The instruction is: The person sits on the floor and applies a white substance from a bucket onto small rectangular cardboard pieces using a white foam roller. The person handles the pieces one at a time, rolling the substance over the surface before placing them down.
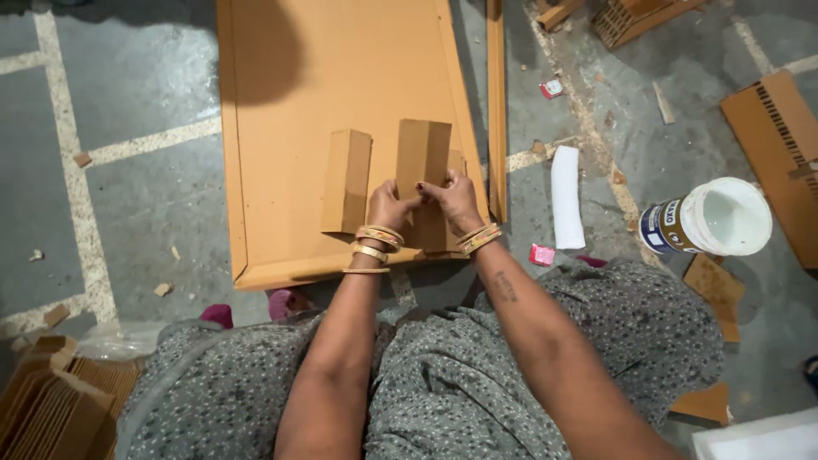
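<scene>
A folded brown cardboard piece (423, 153) lies on a large flat cardboard panel (281, 128) on the floor. My left hand (388, 207) and my right hand (453, 198) meet at its near end, fingers pinching and pressing the cardboard. Bangles ring both wrists. A second folded cardboard piece (347, 181) lies just left of my left hand, untouched. My forearms reach out over my lap, which is covered in grey patterned cloth.
A long cardboard strip (496, 111) lies right of the panel. Beyond it are a white foam piece (566, 198), a white plastic bucket (714, 219) and cardboard scraps (780, 145). Stacked cardboard (51, 400) sits at lower left. Small red wrappers (542, 255) lie on the grey floor.
</scene>
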